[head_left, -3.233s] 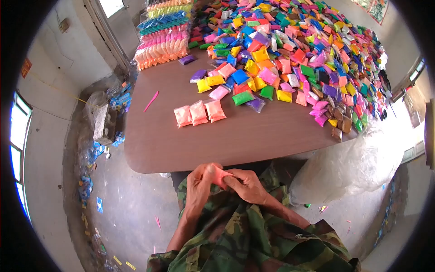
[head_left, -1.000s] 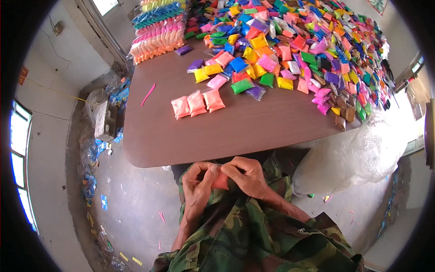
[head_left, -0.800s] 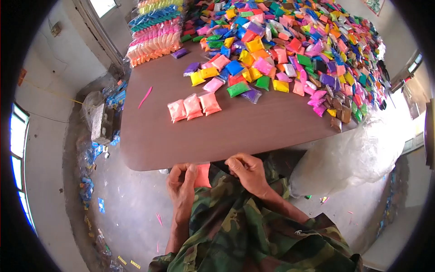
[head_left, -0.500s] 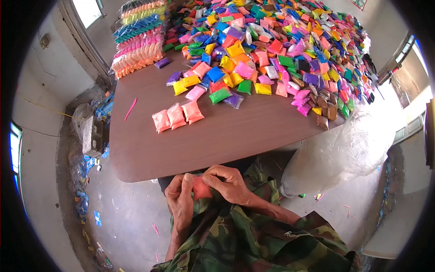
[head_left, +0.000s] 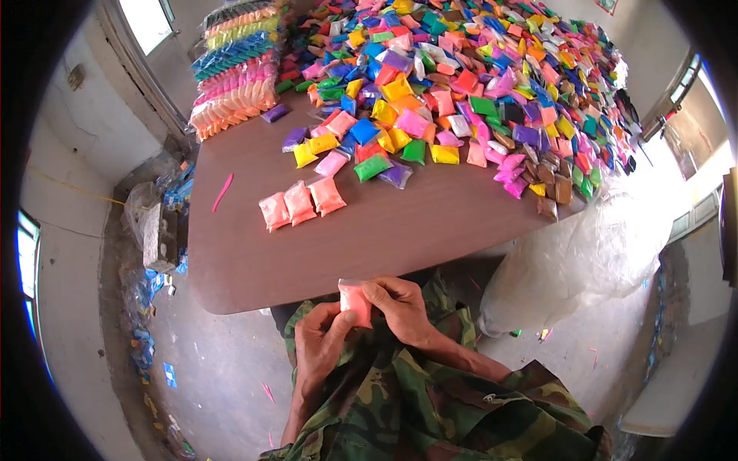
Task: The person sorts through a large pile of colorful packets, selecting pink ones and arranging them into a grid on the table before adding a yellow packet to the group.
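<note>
A small clear packet of salmon-pink filling (head_left: 354,301) is held up between my two hands, just in front of the table's near edge. My left hand (head_left: 321,338) pinches its lower left part, thumb on the front. On the packet's upper right side, my right hand (head_left: 400,307) grips it with thumb and fingers. Beyond them, three similar salmon-pink packets (head_left: 298,203) lie side by side on the brown table (head_left: 369,230). A loose pink strip (head_left: 222,192) rests further left.
A large heap of small multicoloured packets (head_left: 461,100) covers the table's back and right. Stacked rows of bagged packets (head_left: 234,73) stand at the back left. A big translucent plastic bag (head_left: 569,261) hangs by the right edge. Scraps and a concrete block (head_left: 160,238) are on the floor at left.
The packet between my hands has been raised and turned, so more of its front shows. My left hand has shifted from its top edge to its lower part.
</note>
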`<state>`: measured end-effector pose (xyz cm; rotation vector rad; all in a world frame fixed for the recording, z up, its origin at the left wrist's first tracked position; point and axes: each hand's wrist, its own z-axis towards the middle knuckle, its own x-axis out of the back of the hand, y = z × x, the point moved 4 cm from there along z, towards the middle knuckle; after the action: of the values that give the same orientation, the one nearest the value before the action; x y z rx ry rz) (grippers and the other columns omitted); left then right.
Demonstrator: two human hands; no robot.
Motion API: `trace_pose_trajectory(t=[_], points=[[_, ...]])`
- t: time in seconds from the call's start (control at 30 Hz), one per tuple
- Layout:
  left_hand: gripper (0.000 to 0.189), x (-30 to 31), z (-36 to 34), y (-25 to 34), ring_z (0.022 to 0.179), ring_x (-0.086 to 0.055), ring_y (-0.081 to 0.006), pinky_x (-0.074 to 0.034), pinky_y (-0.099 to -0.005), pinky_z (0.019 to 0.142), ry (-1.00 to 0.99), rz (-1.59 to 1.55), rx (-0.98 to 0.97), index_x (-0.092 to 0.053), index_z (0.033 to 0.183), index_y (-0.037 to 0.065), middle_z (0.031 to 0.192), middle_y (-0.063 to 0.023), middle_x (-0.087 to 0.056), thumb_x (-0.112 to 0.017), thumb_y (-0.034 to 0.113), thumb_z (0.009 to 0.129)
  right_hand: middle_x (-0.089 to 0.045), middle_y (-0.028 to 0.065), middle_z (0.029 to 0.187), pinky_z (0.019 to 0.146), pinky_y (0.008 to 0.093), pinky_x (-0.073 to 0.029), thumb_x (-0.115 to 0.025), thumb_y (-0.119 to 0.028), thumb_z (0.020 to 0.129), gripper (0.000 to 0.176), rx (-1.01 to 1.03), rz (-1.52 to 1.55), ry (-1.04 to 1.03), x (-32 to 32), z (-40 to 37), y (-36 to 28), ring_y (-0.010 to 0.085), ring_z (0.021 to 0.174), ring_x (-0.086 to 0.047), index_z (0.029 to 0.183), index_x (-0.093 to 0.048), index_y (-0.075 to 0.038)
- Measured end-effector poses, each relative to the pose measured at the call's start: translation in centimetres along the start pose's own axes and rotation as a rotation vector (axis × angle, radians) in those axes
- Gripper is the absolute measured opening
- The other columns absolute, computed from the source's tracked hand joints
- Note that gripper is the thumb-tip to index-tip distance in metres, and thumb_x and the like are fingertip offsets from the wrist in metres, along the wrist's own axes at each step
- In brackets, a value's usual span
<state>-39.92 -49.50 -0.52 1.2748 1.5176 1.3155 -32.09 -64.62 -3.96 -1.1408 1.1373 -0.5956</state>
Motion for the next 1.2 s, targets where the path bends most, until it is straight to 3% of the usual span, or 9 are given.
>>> trace_pose_trajectory(t=[0.23,0.33,0.43,0.53,0.63,0.83,0.93,1.1,1.2], points=[[0.038,-0.3,-0.3,0.9,0.071,-0.066,-0.0121,-0.054,-0.0269,0.066,-0.011,-0.037,-0.025,-0.069,0.12,-0.007,0.08,-0.0068,-0.072,-0.072,0.025,0.1,-0.064,-0.004,0.087,0.067,0.0222,-0.046,-0.065,-0.02,0.106,0.024,-0.014,-0.035,0.028,-0.1,0.1,-0.6,0.0033,0.078,-0.053,0.103,-0.074,0.001],[0.039,-0.1,-0.4,1.0,0.077,-0.067,-0.0116,-0.054,-0.0265,0.071,-0.055,-0.066,-0.02,-0.068,0.123,-0.006,0.083,-0.0067,-0.073,-0.071,0.025,0.101,-0.065,-0.0036,0.087,0.066,0.0223,-0.046,-0.066,-0.021,0.105,0.024,-0.008,-0.045,0.042,-0.2,0.3,-0.8,0.0035,0.078,-0.053,0.103,-0.074,0.001],[0.034,-0.5,-0.7,1.0,0.077,-0.062,-0.0092,-0.05,-0.0258,0.069,0.009,-0.022,-0.053,-0.071,0.116,-0.005,0.081,-0.0041,-0.07,-0.068,0.027,0.103,-0.065,-0.0035,0.087,0.066,0.0222,-0.047,-0.066,-0.022,0.105,0.025,-0.007,-0.039,0.069,0.1,0.3,-0.8,0.0036,0.077,-0.054,0.104,-0.074,0.001],[0.03,0.4,-0.6,-0.1,0.074,-0.056,-0.0082,-0.045,-0.0263,0.066,-0.107,0.224,-0.075,-0.072,0.105,-0.003,0.08,-0.0018,-0.066,-0.067,0.026,0.104,-0.065,-0.0037,0.087,0.066,0.0223,-0.047,-0.066,-0.023,0.105,0.025,-0.032,-0.003,0.089,0.5,0.6,-0.1,0.0037,0.077,-0.055,0.105,-0.074,0.001],[0.029,0.2,-0.6,-0.6,0.073,-0.051,-0.0086,-0.041,-0.0273,0.065,-0.103,0.073,-0.062,-0.072,0.097,-0.002,0.08,-0.0006,-0.063,-0.066,0.026,0.104,-0.066,-0.0036,0.086,0.067,0.0229,-0.048,-0.064,-0.022,0.106,0.025,-0.086,0.103,0.07,0.7,0.5,0.6,0.004,0.077,-0.056,0.102,-0.073,0.0],[0.025,-0.3,-0.6,0.0,0.085,-0.059,-0.0093,-0.048,-0.0264,0.075,-0.171,-0.039,0.026,-0.071,0.107,-0.003,0.09,-0.0035,-0.07,-0.064,0.022,0.104,-0.066,-0.0031,0.085,0.068,0.0231,-0.048,-0.063,-0.021,0.107,0.024,-0.114,0.216,0.097,1.1,0.6,0.8,0.0044,0.076,-0.057,0.098,-0.073,-0.001],[0.03,-1.1,-0.8,0.9,0.092,-0.062,-0.0098,-0.05,-0.0271,0.08,-0.058,-0.248,0.029,-0.069,0.113,-0.004,0.096,-0.0074,-0.072,-0.069,0.024,0.101,-0.064,-0.0044,0.083,0.063,0.0228,-0.044,-0.064,-0.023,0.107,0.025,-0.061,0.119,0.118,0.9,0.7,0.2,0.0035,0.073,-0.053,0.101,-0.074,-0.001],[0.035,-0.9,-0.1,0.0,0.085,-0.067,-0.0125,-0.054,-0.0275,0.078,-0.039,0.084,0.034,-0.069,0.113,-0.005,0.092,-0.0083,-0.074,-0.077,0.023,0.095,-0.065,-0.0041,0.085,0.064,0.0228,-0.044,-0.063,-0.024,0.107,0.026,-0.024,-0.037,0.054,-0.2,0.3,0.4,0.0036,0.073,-0.054,0.105,-0.075,0.0],[0.033,-0.8,0.2,-0.3,0.079,-0.068,-0.0132,-0.055,-0.0276,0.074,-0.07,0.125,0.017,-0.07,0.112,-0.005,0.09,-0.0076,-0.074,-0.077,0.021,0.095,-0.066,-0.004,0.085,0.064,0.0227,-0.045,-0.063,-0.025,0.107,0.026,-0.158,0.14,0.056,0.3,0.2,0.9,0.0038,0.075,-0.055,0.105,-0.075,-0.002]])
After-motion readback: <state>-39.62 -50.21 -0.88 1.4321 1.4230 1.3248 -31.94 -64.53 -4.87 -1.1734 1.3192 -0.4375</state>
